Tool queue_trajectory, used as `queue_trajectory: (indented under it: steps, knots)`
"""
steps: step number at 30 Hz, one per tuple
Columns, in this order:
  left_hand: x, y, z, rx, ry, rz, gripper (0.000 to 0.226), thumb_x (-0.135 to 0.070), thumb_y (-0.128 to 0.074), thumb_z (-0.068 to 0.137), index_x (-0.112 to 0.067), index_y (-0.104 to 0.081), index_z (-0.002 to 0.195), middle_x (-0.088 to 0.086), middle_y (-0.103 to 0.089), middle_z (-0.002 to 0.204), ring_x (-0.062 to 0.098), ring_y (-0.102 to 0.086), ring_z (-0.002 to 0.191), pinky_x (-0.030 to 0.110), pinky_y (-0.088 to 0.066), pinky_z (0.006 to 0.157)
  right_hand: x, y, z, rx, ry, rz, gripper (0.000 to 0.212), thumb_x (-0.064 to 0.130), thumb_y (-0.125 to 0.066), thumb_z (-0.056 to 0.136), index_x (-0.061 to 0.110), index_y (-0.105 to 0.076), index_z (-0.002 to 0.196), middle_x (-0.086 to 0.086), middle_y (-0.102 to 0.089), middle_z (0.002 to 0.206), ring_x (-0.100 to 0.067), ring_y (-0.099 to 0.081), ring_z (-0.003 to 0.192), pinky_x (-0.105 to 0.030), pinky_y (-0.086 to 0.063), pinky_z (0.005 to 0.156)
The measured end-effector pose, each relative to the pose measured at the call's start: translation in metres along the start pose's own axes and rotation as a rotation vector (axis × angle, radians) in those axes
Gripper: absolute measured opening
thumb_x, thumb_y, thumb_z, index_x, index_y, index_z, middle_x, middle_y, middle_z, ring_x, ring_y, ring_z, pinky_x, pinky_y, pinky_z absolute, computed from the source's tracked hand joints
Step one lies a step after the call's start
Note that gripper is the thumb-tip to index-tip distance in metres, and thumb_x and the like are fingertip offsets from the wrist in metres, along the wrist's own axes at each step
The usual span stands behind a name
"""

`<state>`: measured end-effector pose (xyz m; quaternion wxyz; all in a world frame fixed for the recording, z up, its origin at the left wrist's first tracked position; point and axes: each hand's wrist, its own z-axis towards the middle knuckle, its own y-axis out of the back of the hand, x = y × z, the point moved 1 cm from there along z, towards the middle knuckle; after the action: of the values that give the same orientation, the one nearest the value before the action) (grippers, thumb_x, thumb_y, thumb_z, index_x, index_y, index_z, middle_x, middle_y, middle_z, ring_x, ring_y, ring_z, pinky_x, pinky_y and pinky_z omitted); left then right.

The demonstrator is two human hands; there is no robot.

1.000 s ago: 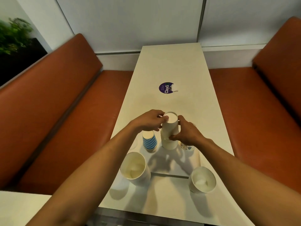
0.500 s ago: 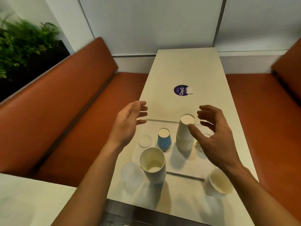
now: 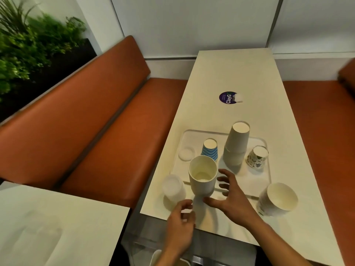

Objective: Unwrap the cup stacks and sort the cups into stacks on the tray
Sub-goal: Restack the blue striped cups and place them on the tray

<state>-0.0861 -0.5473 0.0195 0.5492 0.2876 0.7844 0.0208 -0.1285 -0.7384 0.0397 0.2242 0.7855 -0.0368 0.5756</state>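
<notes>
One tray (image 3: 256, 180), one upturned white stack (image 3: 237, 145), one blue-striped cup (image 3: 209, 154), one flower-patterned cup (image 3: 256, 158), one translucent cup (image 3: 173, 188). Two upright cups: near-left cup (image 3: 202, 182) and near-right cup (image 3: 276, 201). One clear disc (image 3: 187, 154), one round sticker (image 3: 227, 98), two hands: left hand (image 3: 180, 224), right hand (image 3: 231, 201).

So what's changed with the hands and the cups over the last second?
Both hands let go of the upside-down white stack and pulled back toward the person; the left hand and right hand now hover open beside the upright white cup, holding nothing. The stack, the blue striped cup and the patterned cup stayed put on the tray.
</notes>
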Motion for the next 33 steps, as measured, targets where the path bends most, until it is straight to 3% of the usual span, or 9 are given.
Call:
queue_trajectory:
  steps: [5, 9, 12, 17, 19, 21, 25, 30, 33]
  knots:
    - [0.016, -0.03, 0.017, 0.111, 0.025, 0.102, 0.07, -0.024, -0.071, 0.094, -0.038, -0.033, 0.151, -0.014, -0.05, 0.143, 0.017, -0.062, 0.121, 0.032, -0.053, 0.103, -0.003, -0.012, 0.008, 0.013, 0.001, -0.041, 0.11, 0.043, -0.098, 0.061, 0.042, -0.028, 0.146, 0.015, -0.048, 0.141, -0.009, -0.048, 0.127, -0.031, -0.044, 0.104]
    - [0.014, -0.052, 0.037, 0.076, 0.03, -0.141, 0.083, -0.015, -0.083, 0.082, -0.038, -0.037, 0.147, -0.003, -0.053, 0.147, 0.018, -0.064, 0.122, 0.035, -0.055, 0.103, 0.002, -0.019, 0.016, 0.045, -0.014, -0.05, 0.104, 0.034, -0.098, 0.062, 0.046, -0.03, 0.14, 0.023, -0.053, 0.131, -0.003, -0.055, 0.117, -0.019, -0.047, 0.092]
    - [0.011, -0.059, 0.046, 0.052, 0.061, -0.419, 0.078, -0.018, -0.086, 0.081, -0.021, -0.045, 0.148, 0.008, -0.061, 0.139, 0.027, -0.064, 0.122, 0.038, -0.06, 0.092, 0.007, -0.021, 0.018, 0.053, -0.005, -0.064, 0.094, 0.031, -0.098, 0.064, 0.046, -0.037, 0.134, 0.032, -0.057, 0.117, 0.001, -0.061, 0.104, -0.01, -0.049, 0.072]
    - [-0.01, -0.055, 0.034, 0.019, 0.191, -0.668, 0.035, -0.013, -0.064, 0.1, -0.029, -0.054, 0.13, 0.017, -0.067, 0.123, 0.035, -0.068, 0.111, 0.038, -0.062, 0.086, 0.012, -0.023, 0.017, -0.002, -0.038, -0.151, 0.076, 0.043, -0.095, 0.063, 0.035, -0.053, 0.126, 0.015, -0.067, 0.112, -0.017, -0.066, 0.104, -0.032, -0.057, 0.085]
    - [-0.012, -0.06, 0.03, 0.037, 0.116, -0.524, 0.046, -0.044, -0.072, 0.093, -0.031, -0.05, 0.13, 0.006, -0.069, 0.121, 0.03, -0.07, 0.109, 0.046, -0.06, 0.094, 0.026, -0.018, 0.012, -0.029, -0.036, -0.153, 0.071, 0.041, -0.095, 0.066, 0.034, -0.053, 0.123, 0.012, -0.067, 0.111, -0.017, -0.065, 0.102, -0.031, -0.055, 0.084]
    - [-0.029, -0.055, 0.022, -0.02, -0.11, -0.058, 0.095, -0.083, -0.076, 0.06, -0.027, -0.051, 0.133, -0.005, -0.07, 0.112, 0.021, -0.072, 0.1, 0.038, -0.06, 0.093, 0.04, -0.009, 0.008, -0.038, 0.001, -0.12, 0.07, 0.037, -0.094, 0.068, 0.033, -0.052, 0.125, 0.012, -0.066, 0.11, -0.014, -0.063, 0.1, -0.025, -0.053, 0.079]
    - [-0.06, -0.033, 0.012, -0.096, -0.199, 0.046, 0.063, -0.041, -0.083, 0.082, -0.03, -0.05, 0.135, -0.015, -0.062, 0.102, 0.012, -0.065, 0.091, 0.02, -0.053, 0.09, 0.065, 0.011, 0.003, -0.013, 0.097, -0.034, 0.074, 0.036, -0.094, 0.069, 0.029, -0.055, 0.132, 0.013, -0.066, 0.117, -0.007, -0.063, 0.106, -0.016, -0.052, 0.076]
    - [-0.095, -0.025, 0.003, -0.069, -0.341, 0.07, 0.073, -0.046, -0.08, 0.083, -0.03, -0.046, 0.145, -0.009, -0.057, 0.137, 0.018, -0.06, 0.122, 0.039, -0.051, 0.108, 0.092, 0.03, 0.001, -0.028, 0.178, 0.007, 0.07, 0.038, -0.094, 0.068, 0.03, -0.058, 0.128, 0.015, -0.068, 0.113, -0.006, -0.066, 0.102, -0.019, -0.059, 0.076]
    - [-0.109, -0.022, 0.0, -0.007, -0.455, 0.052, 0.064, -0.044, -0.077, 0.087, -0.039, -0.043, 0.141, -0.019, -0.062, 0.131, 0.004, -0.062, 0.116, 0.028, -0.05, 0.106, 0.104, 0.039, -0.001, -0.062, 0.219, 0.048, 0.063, 0.042, -0.092, 0.069, 0.028, -0.063, 0.124, 0.012, -0.073, 0.107, -0.006, -0.071, 0.097, -0.026, -0.063, 0.078]
